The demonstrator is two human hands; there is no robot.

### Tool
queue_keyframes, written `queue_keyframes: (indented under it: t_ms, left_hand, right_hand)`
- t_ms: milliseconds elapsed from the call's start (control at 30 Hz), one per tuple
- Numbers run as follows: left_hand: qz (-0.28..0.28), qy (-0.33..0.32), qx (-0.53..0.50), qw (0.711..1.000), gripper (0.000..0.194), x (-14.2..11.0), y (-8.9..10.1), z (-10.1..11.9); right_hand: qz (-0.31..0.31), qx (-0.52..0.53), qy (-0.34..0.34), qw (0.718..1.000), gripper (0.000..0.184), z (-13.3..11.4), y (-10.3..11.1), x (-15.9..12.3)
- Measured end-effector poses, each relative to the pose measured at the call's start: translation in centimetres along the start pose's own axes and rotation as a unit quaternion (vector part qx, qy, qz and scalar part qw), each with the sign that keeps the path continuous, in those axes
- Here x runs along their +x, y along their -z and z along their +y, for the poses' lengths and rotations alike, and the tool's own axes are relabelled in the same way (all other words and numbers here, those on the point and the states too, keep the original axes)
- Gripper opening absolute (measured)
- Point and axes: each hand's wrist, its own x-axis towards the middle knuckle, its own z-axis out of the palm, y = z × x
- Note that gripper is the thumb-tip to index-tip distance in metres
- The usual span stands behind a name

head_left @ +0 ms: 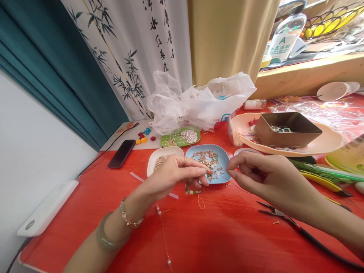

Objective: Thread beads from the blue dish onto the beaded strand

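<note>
At the far left edge a white flat device (45,212) lies on the red table (222,235), and beyond it a black phone (121,153) rests near the corner with a dark cable running off toward the wall. Small red, yellow and blue pieces (143,136) sit on a pale board behind the phone.

The left hand (173,174) comes in over the table from the lower left, a jade bangle and a beaded bracelet on its wrist. Its thumb and forefinger are pinched shut on a small bead (209,171) at their tips, just in front of the blue dish (223,161). A partly strung run of beads (192,189) hangs below the fingers, and a thin thread (164,231) with a few beads on it trails down over the table toward the near edge.

Behind the hand stand a white dish (167,151) of golden beads, a green dish (182,137) of pearls, and the blue dish holding mixed beads. A crumpled plastic bag (199,100) lies behind them.

The right hand (267,172) faces the left, its fingertips closed on a fine wire (223,176) that runs across to the bead. Beneath its wrist lie pliers (287,220) with dark handles. Farther right, a metal tin (290,129) sits in a pale pink tray (330,142).
</note>
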Motion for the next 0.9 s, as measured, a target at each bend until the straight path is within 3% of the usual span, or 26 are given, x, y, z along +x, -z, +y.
queue_keyframes:
  t_ms: [133,233,467,633,900]
  left_hand:
    - [0.004,0.001,0.007,1.0,0.016,-0.1,-0.2,0.0]
    - [0.009,0.006,0.004,1.0,0.017,-0.1,-0.3,0.0]
    - [-0.003,0.027,-0.033,0.999,0.016,0.1,-0.3,-0.1]
    - [0.027,0.064,-0.065,0.995,0.016,0.3,-0.4,-0.3]
    - [0.023,0.052,-0.101,0.993,0.013,0.5,-0.4,-0.4]
  right_hand:
    - [0.045,-0.087,0.071,0.993,0.01,0.0,-0.2,-0.2]
    - [0.05,-0.12,0.085,0.988,0.011,-0.3,-0.4,-0.3]
    - [-0.003,-0.069,0.021,0.997,0.012,-0.3,-0.8,-0.2]
    - [-0.046,-0.01,-0.008,0.999,0.013,0.1,-1.2,-0.1]
    - [-0.089,0.04,-0.079,0.992,0.016,0.4,-1.3,0.1]
